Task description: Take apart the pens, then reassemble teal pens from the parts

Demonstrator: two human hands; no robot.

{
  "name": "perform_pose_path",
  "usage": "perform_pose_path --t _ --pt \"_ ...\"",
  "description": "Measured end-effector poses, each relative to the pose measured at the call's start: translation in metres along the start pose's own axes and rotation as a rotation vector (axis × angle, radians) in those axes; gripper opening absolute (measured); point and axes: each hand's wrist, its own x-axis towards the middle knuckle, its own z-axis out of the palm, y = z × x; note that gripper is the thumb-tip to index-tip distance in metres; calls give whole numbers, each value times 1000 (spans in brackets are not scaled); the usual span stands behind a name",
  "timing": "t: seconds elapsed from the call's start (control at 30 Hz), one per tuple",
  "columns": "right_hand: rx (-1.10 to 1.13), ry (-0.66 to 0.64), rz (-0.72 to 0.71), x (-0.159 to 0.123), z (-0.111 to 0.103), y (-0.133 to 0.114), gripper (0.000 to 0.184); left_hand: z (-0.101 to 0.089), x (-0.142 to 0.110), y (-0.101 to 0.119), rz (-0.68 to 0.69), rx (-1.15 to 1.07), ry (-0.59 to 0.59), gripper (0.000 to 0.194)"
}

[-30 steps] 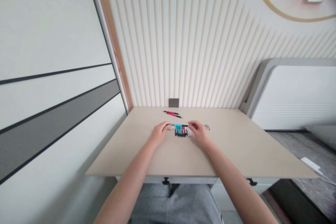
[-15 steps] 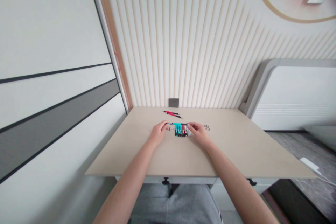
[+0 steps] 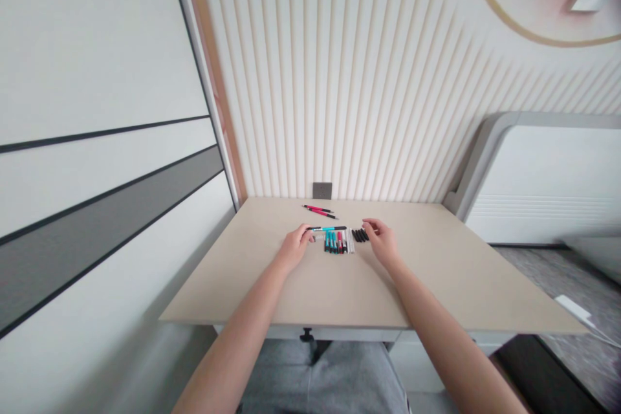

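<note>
Head camera, looking down over two bare forearms reaching across a pale beige tabletop (image 3: 402, 291). The left hand (image 3: 294, 247) is closed in a pinch on the end of a slim teal-and-black pen (image 3: 328, 228), which runs level to the right from its fingertips toward the right hand. The pen lies along the far edge of a tight row of teal, red and black pens (image 3: 334, 243); whether it rests on them or is held just clear, I cannot tell. That row sits just to the right of the left hand, with narrow white strips (image 3: 350, 240) at its right end.

The right hand (image 3: 381, 243) is open, its fingers loosely curved and holding nothing. A small cluster of short black pieces (image 3: 360, 235) lies just beside its fingertips, on the side toward the left hand.

Farther out beyond the left hand, two red-and-black pens (image 3: 319, 211) lie together, well apart from both hands, near a small grey wall socket plate (image 3: 322, 191).

What is in hand at this instant is the one pen in the left pinch, while the right hand stands free, with the black pieces closest to it.
</note>
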Motion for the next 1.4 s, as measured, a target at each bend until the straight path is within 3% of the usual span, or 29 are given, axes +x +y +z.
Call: perform_pose_path --t 0.1,0.2,0.33,0.47,0.83,1.4 --pt "-311 16 -83 9 -33 15 39 0 0 0 -3 0 -8 28" --pt "-592 -66 -132 10 -69 38 35 1 0 0 -3 -1 -29 28" --pt "-646 -229 -76 4 -94 60 29 0 -1 1 4 -7 -58 29" --pt "-563 -298 -60 1 -93 64 30 0 -1 2 -6 0 -66 30" --pt "-472 -272 -6 1 -89 65 36 1 -1 2 11 3 -85 30" --pt "-527 -272 -23 4 -88 68 32 1 -1 2 -2 -8 -104 30"
